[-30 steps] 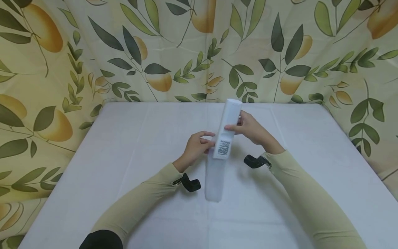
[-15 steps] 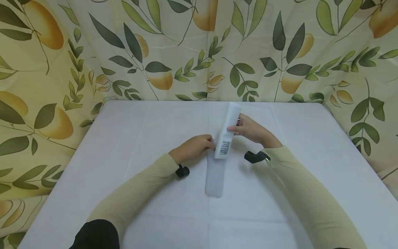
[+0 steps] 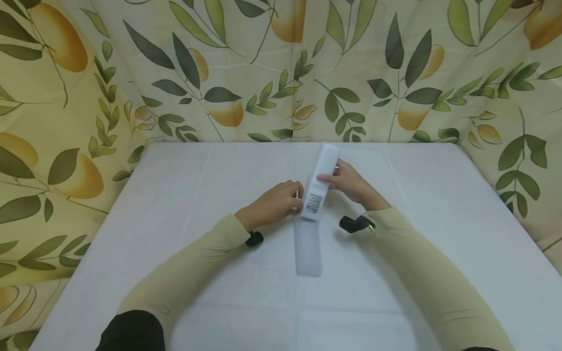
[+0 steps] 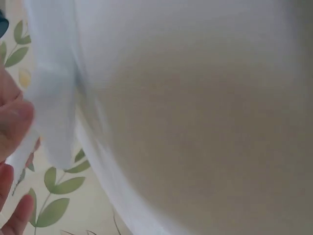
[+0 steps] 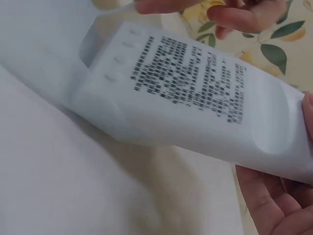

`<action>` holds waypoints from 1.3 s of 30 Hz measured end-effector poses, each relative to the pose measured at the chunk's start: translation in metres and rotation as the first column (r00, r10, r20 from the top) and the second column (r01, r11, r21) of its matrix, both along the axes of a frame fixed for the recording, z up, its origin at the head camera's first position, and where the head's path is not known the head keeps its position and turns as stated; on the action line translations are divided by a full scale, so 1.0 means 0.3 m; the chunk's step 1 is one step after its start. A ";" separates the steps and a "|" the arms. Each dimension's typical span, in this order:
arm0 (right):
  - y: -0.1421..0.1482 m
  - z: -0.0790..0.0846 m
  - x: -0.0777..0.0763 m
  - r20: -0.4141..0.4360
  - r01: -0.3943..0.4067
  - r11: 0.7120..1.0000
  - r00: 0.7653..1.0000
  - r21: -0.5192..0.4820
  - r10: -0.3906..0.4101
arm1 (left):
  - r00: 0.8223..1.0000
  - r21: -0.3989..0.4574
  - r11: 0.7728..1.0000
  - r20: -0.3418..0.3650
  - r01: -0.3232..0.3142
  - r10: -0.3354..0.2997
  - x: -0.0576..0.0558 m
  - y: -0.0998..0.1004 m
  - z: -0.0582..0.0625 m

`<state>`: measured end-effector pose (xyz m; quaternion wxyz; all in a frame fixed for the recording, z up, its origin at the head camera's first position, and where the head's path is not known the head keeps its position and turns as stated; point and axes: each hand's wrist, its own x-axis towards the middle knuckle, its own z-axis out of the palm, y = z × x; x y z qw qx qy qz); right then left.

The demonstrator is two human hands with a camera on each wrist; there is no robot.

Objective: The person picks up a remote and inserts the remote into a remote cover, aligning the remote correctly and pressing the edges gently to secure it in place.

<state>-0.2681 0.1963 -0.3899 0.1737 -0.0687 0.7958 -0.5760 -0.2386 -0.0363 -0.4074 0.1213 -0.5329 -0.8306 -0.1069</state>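
A clear plastic sleeve (image 3: 308,248) is lying nearest on the white table (image 3: 237,302), seemingly limp and slippery, best held at its lip, where the left hand (image 3: 278,201) is pinching. Beyond, the right hand (image 3: 352,183) is gripping a tilted white remote (image 3: 326,163), probably light and stiff, by its middle, its end meeting the sleeve. Only the right-wrist view is showing four bumps (image 5: 120,59).

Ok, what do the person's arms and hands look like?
Plain, long, pale yellow-green fabric sleeves reach both wrists. The left hand and right hand are ungloved. A small black device sits at each wrist, the right one with a silvery fitting.
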 end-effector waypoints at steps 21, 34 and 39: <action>-0.008 -0.049 0.071 0.319 0.207 0.952 0.939 -0.226 -0.128 | 0.937 0.212 0.948 0.307 -0.238 0.167 0.035 -0.011 -0.011; -0.051 -0.097 0.115 0.281 0.337 0.918 0.920 -0.209 -0.274 | 0.840 -0.120 0.989 0.524 -0.090 0.140 0.046 -0.045 0.025; -0.050 -0.103 0.123 0.262 0.335 0.926 0.922 -0.175 -0.284 | 0.914 -0.212 0.977 0.397 -0.001 0.087 0.072 -0.048 0.020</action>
